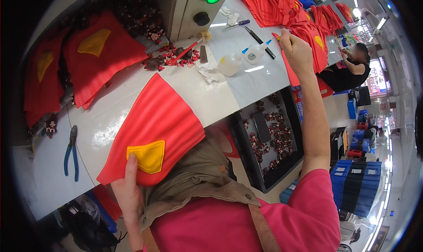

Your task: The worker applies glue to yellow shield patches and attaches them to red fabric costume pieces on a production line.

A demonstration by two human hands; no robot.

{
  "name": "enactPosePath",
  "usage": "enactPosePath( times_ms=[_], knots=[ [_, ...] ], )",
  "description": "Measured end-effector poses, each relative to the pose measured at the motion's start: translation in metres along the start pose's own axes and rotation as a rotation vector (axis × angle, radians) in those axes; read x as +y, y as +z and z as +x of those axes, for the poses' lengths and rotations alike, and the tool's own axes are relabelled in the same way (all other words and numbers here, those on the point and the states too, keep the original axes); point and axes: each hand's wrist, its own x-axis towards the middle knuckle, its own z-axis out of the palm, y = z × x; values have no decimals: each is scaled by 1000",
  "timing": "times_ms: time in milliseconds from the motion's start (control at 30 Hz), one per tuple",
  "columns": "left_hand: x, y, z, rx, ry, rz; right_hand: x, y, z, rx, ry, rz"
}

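A red cape-shaped piece [161, 113] with a yellow shield-shaped patch [150, 157] lies partly on the table edge and partly over my lap. My left hand [130, 188] grips its lower left part, thumb on top beside the patch, other fingers hidden underneath. Out to the right, my right hand [297, 54] is raised with curled fingers at the narrow tip of another red cape [291, 71], which runs down beside my wrist. The fingers look closed on that tip; the exact grip is partly hidden.
Stacked red capes [269, 5] line the far right; more capes [101, 54] hang at the left. Bottles [230, 65], pens and small figures [176, 58] lie ahead. Blue-handled pliers [71, 153] rest at left. A black tray [264, 142] stands at right; a person [348, 71] sits beyond.
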Motion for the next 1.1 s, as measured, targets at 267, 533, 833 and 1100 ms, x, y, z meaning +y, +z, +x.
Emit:
enactPosePath(
  times_ms=[267, 533, 833, 1100],
  knots=[
    [1, 0, 0, -23, 20, 12, 0, -4, 1, -45, 53, -78],
    [4, 3, -2, -36, 40, -9, 2, -1, 0, -18, 10, -36],
    [3, 4, -3, -7, 14, -26, 7, 0, 0, -11, 5, -63],
    [3, 4, 3, -39, 16, -31, 10, 0, 3, -14, 18, -87]
  ],
)
